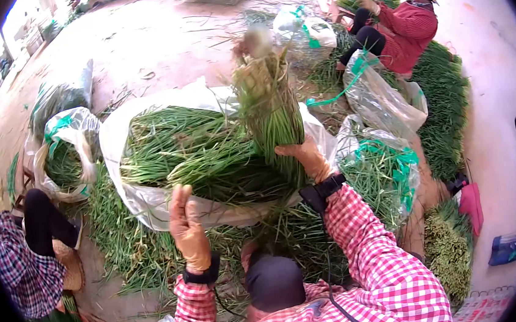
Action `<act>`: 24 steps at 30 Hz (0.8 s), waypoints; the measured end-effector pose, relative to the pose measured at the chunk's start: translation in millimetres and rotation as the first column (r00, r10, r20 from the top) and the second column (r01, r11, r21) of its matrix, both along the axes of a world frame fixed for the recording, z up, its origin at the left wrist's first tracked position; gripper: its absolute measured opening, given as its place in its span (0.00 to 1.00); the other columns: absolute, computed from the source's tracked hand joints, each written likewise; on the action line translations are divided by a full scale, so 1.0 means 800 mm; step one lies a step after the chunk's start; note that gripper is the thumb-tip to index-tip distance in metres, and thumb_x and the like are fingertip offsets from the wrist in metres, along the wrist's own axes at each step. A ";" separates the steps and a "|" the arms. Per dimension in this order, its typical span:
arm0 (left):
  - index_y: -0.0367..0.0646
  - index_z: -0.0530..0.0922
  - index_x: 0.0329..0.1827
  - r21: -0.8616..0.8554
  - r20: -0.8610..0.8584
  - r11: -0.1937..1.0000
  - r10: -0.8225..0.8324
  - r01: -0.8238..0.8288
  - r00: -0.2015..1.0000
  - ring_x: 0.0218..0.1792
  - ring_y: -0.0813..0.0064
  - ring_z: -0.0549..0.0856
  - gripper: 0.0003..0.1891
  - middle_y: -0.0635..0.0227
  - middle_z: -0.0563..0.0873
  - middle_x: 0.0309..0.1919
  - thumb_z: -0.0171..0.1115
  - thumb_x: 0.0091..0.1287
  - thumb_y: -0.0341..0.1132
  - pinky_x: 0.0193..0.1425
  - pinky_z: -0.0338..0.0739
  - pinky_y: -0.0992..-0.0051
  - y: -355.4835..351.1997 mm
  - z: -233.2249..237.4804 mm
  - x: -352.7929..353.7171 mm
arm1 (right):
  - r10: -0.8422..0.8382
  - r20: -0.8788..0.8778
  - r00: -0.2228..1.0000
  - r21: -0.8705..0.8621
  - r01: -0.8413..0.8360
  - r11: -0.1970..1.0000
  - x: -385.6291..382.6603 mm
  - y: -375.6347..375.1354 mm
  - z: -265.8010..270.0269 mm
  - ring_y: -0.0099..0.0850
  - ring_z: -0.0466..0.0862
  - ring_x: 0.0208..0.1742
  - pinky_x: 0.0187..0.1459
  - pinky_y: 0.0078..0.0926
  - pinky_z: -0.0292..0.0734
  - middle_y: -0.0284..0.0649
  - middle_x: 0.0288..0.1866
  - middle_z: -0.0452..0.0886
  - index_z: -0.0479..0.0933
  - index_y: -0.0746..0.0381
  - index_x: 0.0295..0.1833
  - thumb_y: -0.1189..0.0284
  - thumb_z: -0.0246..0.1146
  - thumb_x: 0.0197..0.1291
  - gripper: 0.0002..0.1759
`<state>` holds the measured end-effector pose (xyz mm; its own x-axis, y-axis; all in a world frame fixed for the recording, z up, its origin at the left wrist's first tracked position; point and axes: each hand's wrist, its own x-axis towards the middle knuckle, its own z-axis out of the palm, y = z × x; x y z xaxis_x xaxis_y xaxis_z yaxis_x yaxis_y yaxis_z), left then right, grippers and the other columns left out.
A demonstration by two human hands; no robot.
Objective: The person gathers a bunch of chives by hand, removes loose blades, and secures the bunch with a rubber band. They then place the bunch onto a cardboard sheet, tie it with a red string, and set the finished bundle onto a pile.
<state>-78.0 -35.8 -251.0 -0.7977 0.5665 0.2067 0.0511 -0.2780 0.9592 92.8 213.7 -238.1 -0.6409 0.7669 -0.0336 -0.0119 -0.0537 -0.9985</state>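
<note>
Right hand (pixel 308 156) grasps an upright bundle of green chives (pixel 272 107), pale roots uppermost, at frame centre; left hand (pixel 188 228) released, flat.

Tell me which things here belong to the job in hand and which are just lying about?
In hand: right hand gripping the bundle of greens; left hand, open, by the big clear bag.
Lying about: small tied bag, blue packet, loose greens on the floor.

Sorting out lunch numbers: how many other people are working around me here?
2: a person in red sitting at the top right, beyond the bundle held in the right hand, and a person in plaid at the left edge. Others may be out of view.
</note>
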 end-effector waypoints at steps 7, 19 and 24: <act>0.34 0.73 0.61 -0.083 0.169 0.927 -0.348 0.365 0.922 0.54 0.76 0.79 0.17 0.64 0.82 0.52 0.55 0.70 0.28 0.60 0.70 0.81 0.040 -0.008 0.069 | -0.037 -0.067 0.997 -0.101 0.030 0.994 0.005 0.012 -0.007 0.24 0.80 0.43 0.48 0.25 0.76 0.33 0.44 0.82 0.78 0.64 0.52 0.77 0.71 0.48 0.22; 0.45 0.49 0.76 0.129 0.371 0.899 -0.435 0.419 0.820 0.58 0.70 0.74 0.47 0.60 0.63 0.70 0.72 0.57 0.33 0.62 0.69 0.72 0.052 -0.063 0.057 | 0.068 0.043 0.997 0.311 -0.078 0.947 -0.030 -0.058 -0.018 0.26 0.79 0.49 0.54 0.25 0.74 0.34 0.48 0.81 0.72 0.65 0.59 0.78 0.74 0.45 0.32; 0.45 0.59 0.71 0.176 0.478 0.900 -0.432 0.398 0.765 0.60 0.72 0.71 0.45 0.68 0.71 0.63 0.75 0.53 0.45 0.66 0.64 0.69 0.036 -0.119 0.059 | 0.036 0.378 0.925 0.833 -0.357 0.424 -0.023 -0.106 -0.038 0.45 0.80 0.44 0.52 0.38 0.74 0.46 0.43 0.79 0.69 0.64 0.60 0.74 0.74 0.35 0.40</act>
